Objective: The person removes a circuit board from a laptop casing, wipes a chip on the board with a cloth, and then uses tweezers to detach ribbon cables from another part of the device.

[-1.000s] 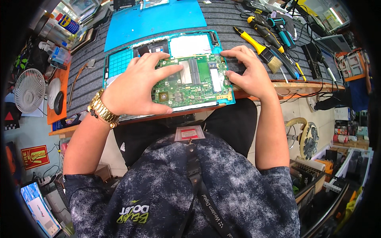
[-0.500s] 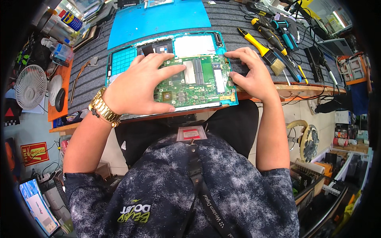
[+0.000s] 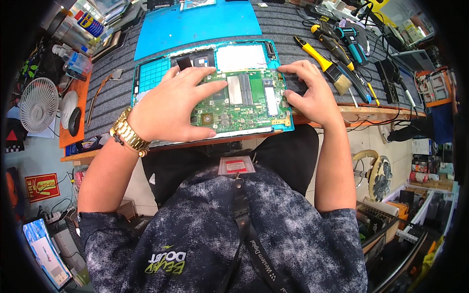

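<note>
Overlying the circuit board (image 3: 257, 89), the left hand (image 3: 171, 103) spreads its fingers; the right hand (image 3: 316, 94), digits parted, touches the board's edge.

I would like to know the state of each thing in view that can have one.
laptop, opened, inside showing
circuit board, uncovered, lying in the laptop
left hand, spread, on the circuit board
right hand, bent, at the circuit board's right edge
brush, lying flat
blue mat, flat
white fan, running or not, unclear
screen, lit
</note>
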The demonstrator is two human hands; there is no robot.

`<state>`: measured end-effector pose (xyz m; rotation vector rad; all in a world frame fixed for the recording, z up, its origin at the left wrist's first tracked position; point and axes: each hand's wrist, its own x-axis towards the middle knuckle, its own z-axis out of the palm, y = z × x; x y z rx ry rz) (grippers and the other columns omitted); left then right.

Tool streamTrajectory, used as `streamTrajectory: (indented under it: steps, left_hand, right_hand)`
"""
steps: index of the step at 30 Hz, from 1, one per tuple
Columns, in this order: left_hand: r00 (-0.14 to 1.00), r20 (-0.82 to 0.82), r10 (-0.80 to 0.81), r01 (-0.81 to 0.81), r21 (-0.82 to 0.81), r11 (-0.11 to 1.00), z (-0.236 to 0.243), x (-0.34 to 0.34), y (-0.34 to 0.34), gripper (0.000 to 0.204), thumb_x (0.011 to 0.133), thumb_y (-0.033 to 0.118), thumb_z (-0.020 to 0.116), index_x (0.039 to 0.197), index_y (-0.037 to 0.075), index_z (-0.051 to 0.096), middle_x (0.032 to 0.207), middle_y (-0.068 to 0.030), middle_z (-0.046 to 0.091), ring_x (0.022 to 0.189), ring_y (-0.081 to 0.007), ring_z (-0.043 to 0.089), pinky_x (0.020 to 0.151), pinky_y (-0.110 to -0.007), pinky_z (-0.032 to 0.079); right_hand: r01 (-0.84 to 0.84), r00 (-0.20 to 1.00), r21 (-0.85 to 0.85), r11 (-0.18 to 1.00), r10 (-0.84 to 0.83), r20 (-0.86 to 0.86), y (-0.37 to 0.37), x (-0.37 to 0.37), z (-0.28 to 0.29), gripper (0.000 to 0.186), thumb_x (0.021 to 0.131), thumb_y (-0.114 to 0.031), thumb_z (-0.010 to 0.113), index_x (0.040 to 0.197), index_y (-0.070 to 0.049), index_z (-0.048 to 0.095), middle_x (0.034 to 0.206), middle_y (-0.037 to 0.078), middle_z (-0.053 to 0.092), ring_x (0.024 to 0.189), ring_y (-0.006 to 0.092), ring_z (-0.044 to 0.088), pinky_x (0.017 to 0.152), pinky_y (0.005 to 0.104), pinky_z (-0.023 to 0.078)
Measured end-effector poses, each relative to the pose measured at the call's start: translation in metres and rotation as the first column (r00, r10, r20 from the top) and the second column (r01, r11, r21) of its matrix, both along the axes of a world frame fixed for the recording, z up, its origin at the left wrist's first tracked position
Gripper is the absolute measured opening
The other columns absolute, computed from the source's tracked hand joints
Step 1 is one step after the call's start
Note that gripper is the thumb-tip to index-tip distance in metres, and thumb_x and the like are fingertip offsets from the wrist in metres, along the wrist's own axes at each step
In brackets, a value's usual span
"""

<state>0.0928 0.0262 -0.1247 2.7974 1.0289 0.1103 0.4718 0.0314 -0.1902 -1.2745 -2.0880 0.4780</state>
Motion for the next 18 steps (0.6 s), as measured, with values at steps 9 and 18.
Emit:
streamTrajectory:
  steps: [9,18]
  left_hand:
    - [1.0,0.025,-0.01,0.01,-0.01,1.0,-0.001,0.0006,0.0028,0.102,0.079,0.051,0.099,0.166,0.01,0.065,0.176,-0.0259,0.056,0.159,-0.0486,0.055,0.134,-0.06,0.042]
    - [0.999,0.041,0.001,0.0,-0.023,1.0,-0.0028,0.0017,0.0025,0.102,0.079,0.05,0.099,0.166,0.009,0.065,0.175,-0.026,0.057,0.159,-0.0507,0.055,0.134,-0.061,0.043]
  right_hand:
    - [-0.01,1.0,0.01,1.0,0.01,-0.012,0.0009,-0.0007,-0.0007,0.058,0.084,-0.008,0.08,0.142,-0.005,0.08,0.128,0.01,0.073,0.127,0.0295,0.065,0.114,0.041,0.051]
    - [-0.008,1.0,0.002,1.0,0.008,0.0,0.0011,-0.0009,0.0002,0.058,0.083,-0.006,0.08,0.141,-0.004,0.079,0.128,0.011,0.072,0.13,0.0309,0.066,0.119,0.0429,0.049]
